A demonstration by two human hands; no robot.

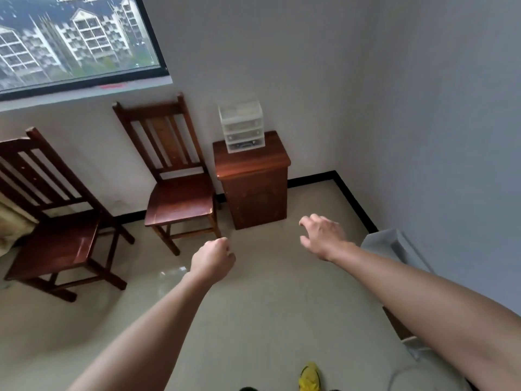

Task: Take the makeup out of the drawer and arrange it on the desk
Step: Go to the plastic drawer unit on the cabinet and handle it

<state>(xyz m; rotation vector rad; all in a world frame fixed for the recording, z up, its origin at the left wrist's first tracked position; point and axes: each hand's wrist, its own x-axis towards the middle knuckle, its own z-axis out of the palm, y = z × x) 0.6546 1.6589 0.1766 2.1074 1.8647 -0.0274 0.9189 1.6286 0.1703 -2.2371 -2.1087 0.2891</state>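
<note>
A small clear plastic drawer unit stands on a dark wooden cabinet against the far wall. Its drawers are closed; dim shapes show in the lowest one, too small to identify. My left hand is stretched forward over the floor with its fingers curled into a fist, holding nothing. My right hand reaches forward with fingers loosely spread and empty. Both hands are well short of the cabinet.
Two wooden chairs stand left of the cabinet, one near and one further left. A window fills the upper left. A pale bin-like object sits by the right wall. Tiled floor lies between me and the cabinet.
</note>
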